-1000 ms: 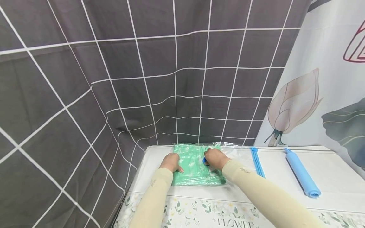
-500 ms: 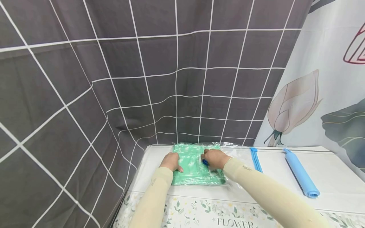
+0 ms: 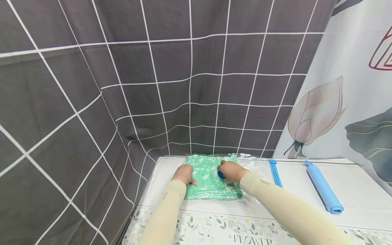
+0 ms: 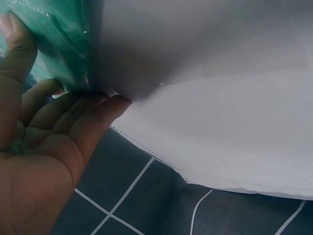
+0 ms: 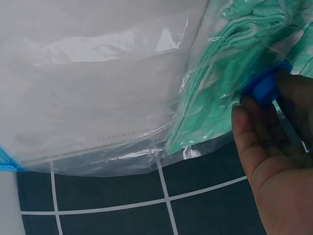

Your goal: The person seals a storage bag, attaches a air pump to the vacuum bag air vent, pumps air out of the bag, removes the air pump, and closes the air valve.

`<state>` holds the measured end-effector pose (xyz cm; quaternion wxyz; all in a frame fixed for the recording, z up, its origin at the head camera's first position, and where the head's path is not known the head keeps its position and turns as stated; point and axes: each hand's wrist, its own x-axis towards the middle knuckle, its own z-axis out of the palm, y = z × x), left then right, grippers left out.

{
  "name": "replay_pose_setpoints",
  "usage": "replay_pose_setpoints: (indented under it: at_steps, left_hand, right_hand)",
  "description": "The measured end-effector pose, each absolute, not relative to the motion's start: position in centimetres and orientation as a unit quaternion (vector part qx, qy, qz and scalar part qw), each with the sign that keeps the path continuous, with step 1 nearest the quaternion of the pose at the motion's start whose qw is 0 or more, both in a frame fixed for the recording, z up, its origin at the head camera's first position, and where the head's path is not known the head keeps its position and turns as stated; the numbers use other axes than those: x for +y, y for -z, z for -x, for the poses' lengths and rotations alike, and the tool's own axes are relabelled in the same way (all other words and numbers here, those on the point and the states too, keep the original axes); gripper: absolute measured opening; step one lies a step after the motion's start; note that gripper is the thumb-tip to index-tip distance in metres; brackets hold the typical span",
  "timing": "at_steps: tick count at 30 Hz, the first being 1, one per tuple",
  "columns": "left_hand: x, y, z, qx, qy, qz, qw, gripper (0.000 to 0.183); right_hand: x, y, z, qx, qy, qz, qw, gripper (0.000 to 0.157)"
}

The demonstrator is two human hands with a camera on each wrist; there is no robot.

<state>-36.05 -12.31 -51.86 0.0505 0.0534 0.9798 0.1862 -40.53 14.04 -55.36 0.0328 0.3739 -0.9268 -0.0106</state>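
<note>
In the head view a clear plastic storage bag (image 3: 257,166) lies flat on the white table, with a folded green cloth (image 3: 203,187) inside its left part. My left hand (image 3: 183,174) rests at the bag's left edge, its thumb on top. The left wrist view shows that hand's other fingers (image 4: 93,115) extended along the cloth-filled edge. With my right hand (image 3: 231,170) I pinch a round blue valve cap (image 5: 264,88) on the bag's face, over the cloth. A blue zip strip (image 3: 275,173) closes off the bag's right end.
Right of the bag lies a rolled light-blue, tube-shaped thing (image 3: 325,187). The white table (image 3: 361,190) has a flower-printed front strip (image 3: 211,226). A dark curtain with white grid lines (image 3: 202,88) hangs behind and left; a floral white curtain (image 3: 330,129) hangs at right.
My right hand's fingers and wrist have shifted slightly at the blue valve cap. The left hand and the bag stay in place.
</note>
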Motion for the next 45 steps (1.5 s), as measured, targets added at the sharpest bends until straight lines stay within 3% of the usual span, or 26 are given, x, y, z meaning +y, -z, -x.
replay_pose_setpoints:
  at_steps: [5, 7, 12, 20, 26, 38, 45]
  left_hand:
    - [-12.3, 51.6, 35.6, 0.978, -0.192, -0.058, 0.058, 0.052]
    - [-12.5, 52.2, 35.9, 0.979, -0.185, -0.065, 0.052, 0.053]
    - [-12.4, 52.0, 36.1, 0.98, -0.181, -0.067, 0.051, 0.048]
    - [-12.4, 51.5, 36.2, 0.979, -0.186, -0.058, 0.052, 0.049]
    - [-13.2, 53.7, 37.8, 0.981, -0.175, -0.072, 0.046, 0.053]
    - [-13.6, 56.5, 39.8, 0.981, -0.172, -0.075, 0.043, 0.054]
    - [-13.8, 57.5, 40.3, 0.983, -0.162, -0.079, 0.042, 0.055]
  right_hand:
    - [14.9, 58.0, 42.4, -0.918, 0.003, -0.393, 0.049, 0.042]
    - [14.4, 56.7, 41.5, -0.926, 0.006, -0.376, 0.033, 0.04]
    - [14.5, 57.5, 42.2, -0.934, 0.042, -0.35, 0.054, 0.041]
    - [14.1, 55.8, 41.4, -0.941, 0.028, -0.337, 0.029, 0.041]
    - [13.6, 52.0, 38.2, -0.939, -0.006, -0.344, -0.003, 0.048]
    - [13.4, 51.3, 37.4, -0.929, 0.07, -0.363, 0.038, 0.018]
    - [13.3, 51.9, 37.6, -0.927, 0.091, -0.356, 0.078, 0.019]
